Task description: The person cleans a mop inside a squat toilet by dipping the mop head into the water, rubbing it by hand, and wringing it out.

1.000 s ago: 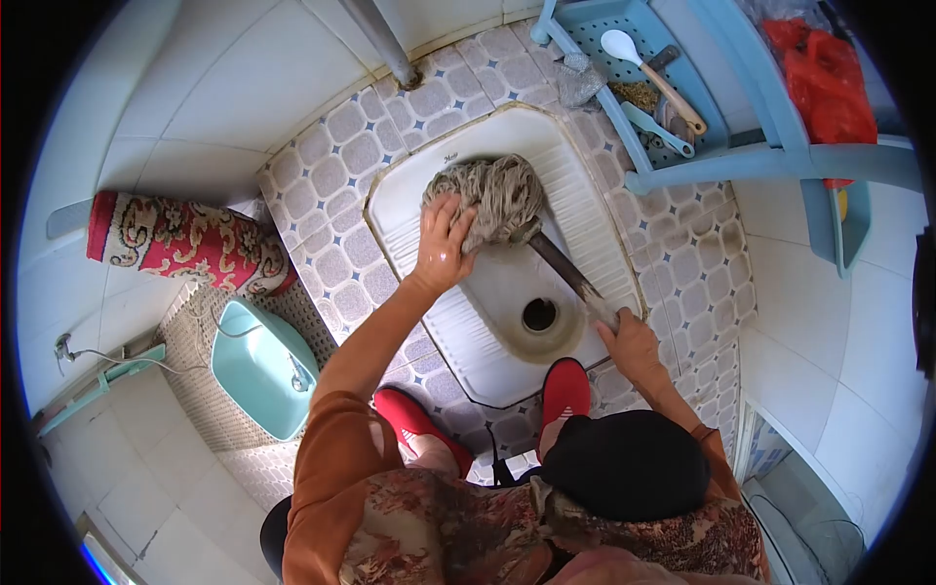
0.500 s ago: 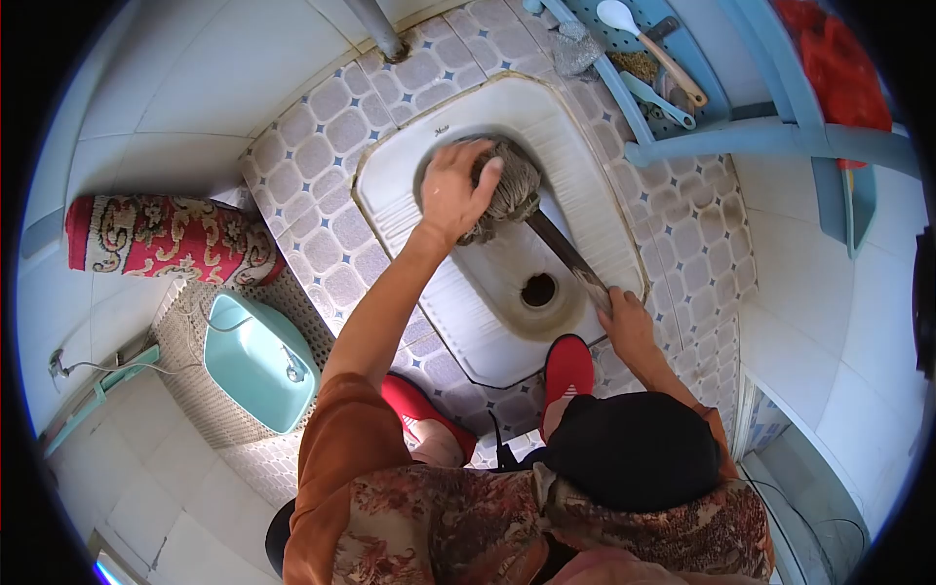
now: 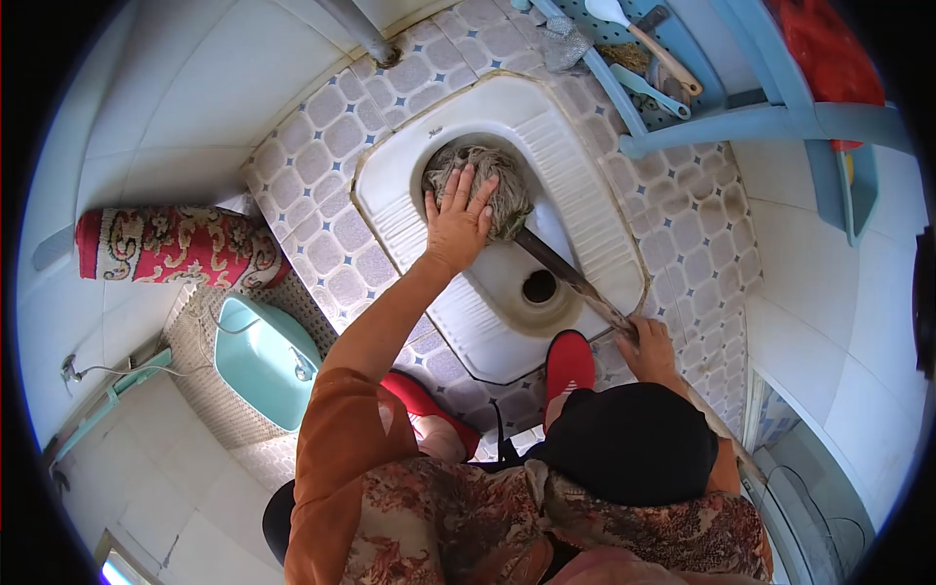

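Note:
A grey string mop head [image 3: 502, 200] lies in the basin of the white squat toilet [image 3: 585, 166]. My left hand [image 3: 460, 226] rests on the mop strands with its fingers spread out. From the mop head a dark, worn handle [image 3: 561, 271] slants down to the right, passing above the drain hole [image 3: 539, 286]. My right hand [image 3: 647, 348] is wrapped round that handle near the toilet's lower right corner. Part of the handle beyond my right hand is hidden by my arm.
At upper right stands a blue shelf [image 3: 760, 125] holding brushes and a white spoon-shaped tool [image 3: 643, 39]. On the left are a rolled red patterned rug [image 3: 180, 246] and a turquoise tub [image 3: 253, 366] with a shower head [image 3: 303, 367]. A pipe [image 3: 366, 34] meets the floor at the back.
My left hand has gone from curling round the side of the mop to lying spread on its strands. The strands look more spread out, and my right hand has shifted slightly right and down.

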Motion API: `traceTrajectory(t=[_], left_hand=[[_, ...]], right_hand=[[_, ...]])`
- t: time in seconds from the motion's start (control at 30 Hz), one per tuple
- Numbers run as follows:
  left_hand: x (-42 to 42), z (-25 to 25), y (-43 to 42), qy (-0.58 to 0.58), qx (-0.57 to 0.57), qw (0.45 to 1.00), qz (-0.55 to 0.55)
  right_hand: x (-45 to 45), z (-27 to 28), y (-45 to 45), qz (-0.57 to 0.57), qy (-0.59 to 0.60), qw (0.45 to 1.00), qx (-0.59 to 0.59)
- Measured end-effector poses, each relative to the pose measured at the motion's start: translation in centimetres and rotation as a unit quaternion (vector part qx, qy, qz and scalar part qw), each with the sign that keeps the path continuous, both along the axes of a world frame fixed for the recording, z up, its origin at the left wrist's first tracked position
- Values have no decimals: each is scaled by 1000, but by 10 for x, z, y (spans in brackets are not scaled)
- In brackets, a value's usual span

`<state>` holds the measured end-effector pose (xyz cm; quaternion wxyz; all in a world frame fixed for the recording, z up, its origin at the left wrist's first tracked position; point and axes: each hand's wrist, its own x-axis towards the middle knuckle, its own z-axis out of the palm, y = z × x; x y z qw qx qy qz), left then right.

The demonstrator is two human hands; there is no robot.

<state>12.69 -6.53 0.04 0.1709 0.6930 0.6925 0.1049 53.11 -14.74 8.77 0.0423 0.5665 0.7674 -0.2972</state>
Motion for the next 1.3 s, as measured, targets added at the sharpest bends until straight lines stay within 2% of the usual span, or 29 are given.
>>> traceTrajectory(t=[0.17, 0.23, 0.3, 0.4, 0.47, 0.57, 0.67, 0.7, 0.77, 0.8, 0.83, 0.87, 0.93, 0.97, 1.07, 1.1, 1.13, 1.2, 1.27, 1.3], left_hand=[[3, 14, 17, 8, -110, 994, 18], [8, 7, 20, -1, -127, 992, 19], [12, 8, 25, -10, -140, 990, 29], [10, 6, 28, -29, -139, 989, 44], [13, 3, 24, -31, -134, 989, 53], [22, -4, 22, 17, -110, 992, 59], [35, 16, 24, 2, -169, 985, 38], [38, 17, 22, -34, -143, 988, 41], [41, 47, 36, -37, -205, 978, 21], [40, 57, 42, -39, -238, 971, 10], [39, 31, 42, -83, -203, 974, 57], [44, 25, 36, -60, -151, 983, 86], [62, 11, 23, -14, -48, 988, 143], [69, 1, 22, 10, -19, 987, 158], [74, -15, 26, -32, 0, 964, 265], [74, -17, 25, 7, -13, 971, 239], [68, -19, 27, 4, -33, 976, 217], [58, -25, 36, -10, -67, 983, 173], [46, -34, 47, -20, -52, 991, 120], [38, -38, 55, -41, -65, 993, 89]], right_hand=[[34, -15, -20, -39, -69, 997, -6], [55, -11, -41, -52, -97, 992, -57], [52, -12, -24, -65, -97, 988, -105], [53, -5, -19, -26, -39, 986, -159], [50, 24, -9, -41, 3, 968, -248], [48, 73, 6, -96, 81, 921, -368], [76, 84, -2, -152, 149, 866, -452], [81, 86, -5, -166, 139, 861, -460], [88, 94, -9, -190, 89, 862, -461], [87, 97, -12, -184, 44, 882, -432], [86, 99, -15, -178, -2, 898, -403], [83, 103, -17, -174, -48, 909, -375], [69, 113, -12, -67, -115, 956, -263], [50, 127, -2, -97, -122, 947, -281], [60, 104, 0, 1, -119, 955, -270], [63, 105, -2, 0, -94, 962, -255], [38, 129, 8, -3, -70, 969, -238], [32, 134, 22, -31, -37, 962, -270], [56, 113, 19, -87, -16, 925, -369], [44, 117, 27, -52, -5, 939, -341]])
